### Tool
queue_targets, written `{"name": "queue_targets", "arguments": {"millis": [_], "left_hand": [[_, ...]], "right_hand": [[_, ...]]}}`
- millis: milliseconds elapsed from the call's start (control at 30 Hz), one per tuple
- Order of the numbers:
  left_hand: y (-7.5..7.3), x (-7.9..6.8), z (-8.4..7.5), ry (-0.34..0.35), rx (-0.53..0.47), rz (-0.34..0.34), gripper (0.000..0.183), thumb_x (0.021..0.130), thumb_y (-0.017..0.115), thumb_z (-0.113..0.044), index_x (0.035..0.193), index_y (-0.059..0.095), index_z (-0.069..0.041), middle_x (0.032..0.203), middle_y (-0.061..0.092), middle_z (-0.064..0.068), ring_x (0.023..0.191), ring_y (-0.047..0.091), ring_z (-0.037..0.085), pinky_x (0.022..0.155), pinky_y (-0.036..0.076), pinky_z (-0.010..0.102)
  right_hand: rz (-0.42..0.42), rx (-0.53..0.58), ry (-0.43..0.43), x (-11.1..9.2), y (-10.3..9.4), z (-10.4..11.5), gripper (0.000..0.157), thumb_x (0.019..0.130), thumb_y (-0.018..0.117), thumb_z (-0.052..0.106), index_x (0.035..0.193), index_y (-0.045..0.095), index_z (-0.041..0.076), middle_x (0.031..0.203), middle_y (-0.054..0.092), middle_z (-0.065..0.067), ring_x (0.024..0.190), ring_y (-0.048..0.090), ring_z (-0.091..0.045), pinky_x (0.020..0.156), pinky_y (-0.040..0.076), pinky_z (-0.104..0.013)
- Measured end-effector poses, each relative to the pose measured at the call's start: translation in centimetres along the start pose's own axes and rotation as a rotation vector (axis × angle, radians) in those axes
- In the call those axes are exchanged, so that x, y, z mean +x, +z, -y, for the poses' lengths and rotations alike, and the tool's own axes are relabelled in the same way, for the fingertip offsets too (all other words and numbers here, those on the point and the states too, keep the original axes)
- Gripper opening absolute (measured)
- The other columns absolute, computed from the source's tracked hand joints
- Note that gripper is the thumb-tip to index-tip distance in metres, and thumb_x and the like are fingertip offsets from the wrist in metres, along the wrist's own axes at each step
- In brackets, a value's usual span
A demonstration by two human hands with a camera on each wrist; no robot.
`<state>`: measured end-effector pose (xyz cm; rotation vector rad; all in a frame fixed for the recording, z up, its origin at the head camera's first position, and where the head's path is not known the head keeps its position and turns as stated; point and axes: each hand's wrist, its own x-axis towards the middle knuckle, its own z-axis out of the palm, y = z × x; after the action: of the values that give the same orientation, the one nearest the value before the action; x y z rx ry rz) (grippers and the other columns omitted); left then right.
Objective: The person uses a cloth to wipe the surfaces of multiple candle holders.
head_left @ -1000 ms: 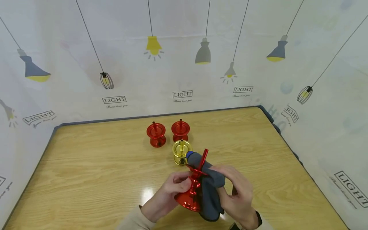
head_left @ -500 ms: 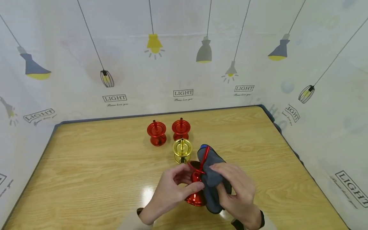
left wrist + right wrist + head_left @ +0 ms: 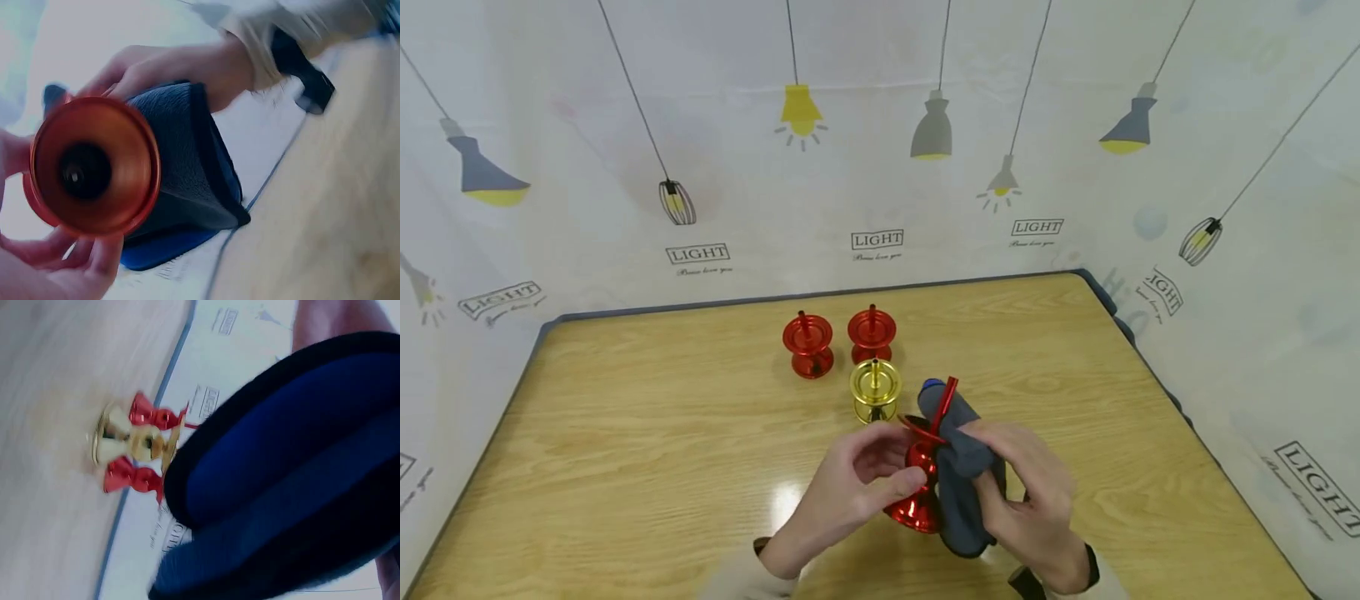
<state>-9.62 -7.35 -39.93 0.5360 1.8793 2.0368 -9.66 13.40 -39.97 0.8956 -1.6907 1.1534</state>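
Observation:
My left hand (image 3: pixel 857 483) grips a shiny red candle holder (image 3: pixel 917 508) round its waist, tilted above the table. In the left wrist view the hollow underside of the red candle holder (image 3: pixel 134 181) faces the camera. My right hand (image 3: pixel 1030 492) pinches a dark grey cloth (image 3: pixel 962 500) with a blue side against the holder's dish and upright stem. The cloth (image 3: pixel 281 456) fills much of the right wrist view and hides the right fingers there. Just beyond the hands stands a gold candle holder (image 3: pixel 876 385), with two red candle holders (image 3: pixel 808 342) behind it.
The wooden table (image 3: pixel 647 450) has a dark edge at the back and sides. A pale backdrop (image 3: pixel 775 200) printed with hanging lamps rises behind it. Both wrists wear dark bands.
The held candle holder and cloth have shifted slightly right, and the left thumb now lies further across the waist. The cloth has been drawn round the stem. The standing candle holders stay put.

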Motion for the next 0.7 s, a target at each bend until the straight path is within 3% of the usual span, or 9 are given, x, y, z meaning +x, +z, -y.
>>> {"name": "queue_targets", "arguments": {"millis": [100, 200, 300, 433, 500, 600, 700], "left_hand": [[0.8, 0.0, -0.5, 0.042, 0.129, -0.109, 0.034, 0.087, 0.082, -0.020, 0.114, 0.068, -0.005, 0.105, 0.071, 0.012, 0.088, 0.069, 0.014, 0.083, 0.060, 0.027], [0.8, 0.0, -0.5, 0.051, 0.117, -0.110, 0.034, 0.086, 0.082, -0.020, 0.113, 0.070, -0.005, 0.104, 0.073, 0.010, 0.087, 0.070, 0.013, 0.082, 0.060, 0.028], [0.1, 0.1, 0.0, 0.020, -0.066, -0.015, 0.032, 0.090, 0.078, -0.025, 0.114, 0.071, -0.005, 0.104, 0.073, 0.004, 0.089, 0.069, 0.011, 0.083, 0.059, 0.027], [-0.6, 0.3, 0.8, -0.065, -0.357, 0.164, 0.017, 0.095, 0.069, -0.027, 0.106, 0.073, -0.015, 0.095, 0.070, -0.007, 0.087, 0.065, 0.006, 0.082, 0.054, 0.023], [-0.7, 0.3, 1.0, -0.087, -0.405, 0.216, 0.015, 0.097, 0.065, -0.025, 0.106, 0.072, -0.015, 0.095, 0.069, -0.008, 0.088, 0.063, 0.006, 0.082, 0.054, 0.023], [-0.5, 0.3, 0.7, -0.053, -0.274, 0.166, 0.025, 0.099, 0.064, -0.024, 0.113, 0.070, -0.004, 0.100, 0.069, -0.004, 0.091, 0.064, 0.008, 0.084, 0.054, 0.023], [0.2, 0.3, 0.1, 0.000, -0.046, 0.028, 0.035, 0.095, 0.072, -0.023, 0.118, 0.066, 0.002, 0.105, 0.070, 0.005, 0.091, 0.067, 0.011, 0.084, 0.057, 0.024]], "right_hand": [[-0.001, -0.069, -0.056, 0.2, -0.1, 0.0, 0.024, 0.097, 0.068, 0.012, 0.096, 0.071, -0.012, 0.091, 0.073, -0.020, 0.084, 0.070, -0.027, 0.092, 0.055, -0.024], [-0.008, -0.084, -0.100, 0.3, 0.0, 0.1, 0.022, 0.096, 0.068, 0.011, 0.096, 0.071, -0.012, 0.090, 0.074, -0.019, 0.081, 0.070, -0.028, 0.089, 0.056, -0.026], [-0.016, -0.020, -0.087, 0.3, 0.0, 0.3, 0.024, 0.096, 0.069, 0.010, 0.097, 0.070, -0.014, 0.093, 0.073, -0.020, 0.084, 0.070, -0.027, 0.089, 0.056, -0.026], [-0.029, 0.144, 0.018, 0.2, 0.1, 0.3, 0.025, 0.095, 0.070, 0.005, 0.099, 0.067, -0.020, 0.098, 0.073, -0.023, 0.096, 0.071, -0.021, 0.092, 0.055, -0.024], [-0.037, 0.186, 0.051, 0.1, 0.1, 0.2, 0.025, 0.094, 0.070, 0.003, 0.099, 0.066, -0.021, 0.099, 0.073, -0.023, 0.098, 0.071, -0.020, 0.093, 0.055, -0.023], [-0.029, 0.127, 0.039, 0.2, -0.1, 0.0, 0.025, 0.095, 0.070, 0.006, 0.098, 0.067, -0.019, 0.097, 0.072, -0.023, 0.095, 0.071, -0.021, 0.093, 0.055, -0.023], [-0.013, -0.002, -0.018, 0.4, -0.3, -0.2, 0.026, 0.097, 0.068, 0.011, 0.097, 0.070, -0.015, 0.093, 0.072, -0.021, 0.088, 0.070, -0.025, 0.093, 0.054, -0.024]]}}
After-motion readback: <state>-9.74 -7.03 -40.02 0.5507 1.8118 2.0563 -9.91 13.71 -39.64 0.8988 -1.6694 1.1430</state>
